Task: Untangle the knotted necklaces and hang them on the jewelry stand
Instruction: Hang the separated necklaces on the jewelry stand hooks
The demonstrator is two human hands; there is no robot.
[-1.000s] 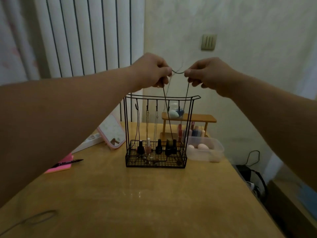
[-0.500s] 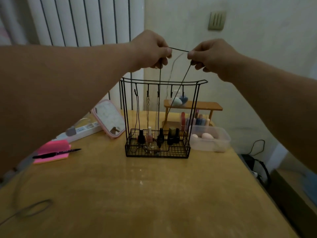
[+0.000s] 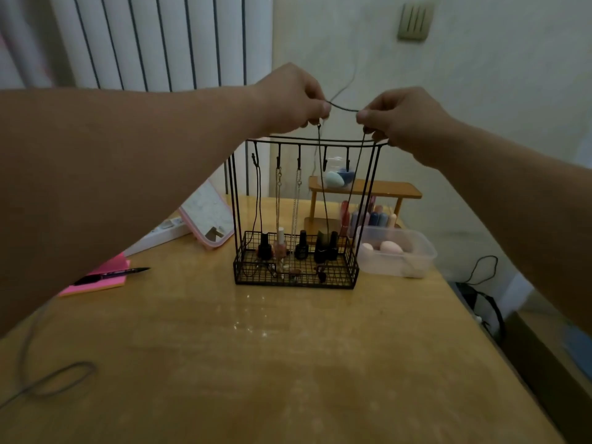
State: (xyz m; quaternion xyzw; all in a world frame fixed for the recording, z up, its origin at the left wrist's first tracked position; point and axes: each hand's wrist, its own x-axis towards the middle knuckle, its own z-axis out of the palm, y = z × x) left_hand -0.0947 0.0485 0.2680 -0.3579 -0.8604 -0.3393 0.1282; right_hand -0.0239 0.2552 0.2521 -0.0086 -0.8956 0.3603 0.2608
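A black wire jewelry stand (image 3: 320, 143) with a row of hooks and a mesh basket stands on the wooden table. My left hand (image 3: 290, 99) and my right hand (image 3: 397, 118) pinch a dark cord necklace (image 3: 342, 106) just above the top bar. A short span of cord runs between my fingers, and its two strands hang down (image 3: 323, 187) in front of the right hooks into the basket. Three other necklaces (image 3: 278, 200) hang from the left hooks. Nail polish bottles (image 3: 301, 246) stand in the basket.
A clear plastic tub (image 3: 400, 257) with pink sponges sits right of the stand, a small wooden shelf (image 3: 394, 189) behind it. A pink-framed mirror (image 3: 208, 216), power strip (image 3: 160, 233), pink notepad with pen (image 3: 105, 275) lie left. A grey cable (image 3: 61, 379) loops at front left.
Both hands have come lower toward the stand's top bar with the cord. The span of cord between my fingers is a little shorter and sags slightly.
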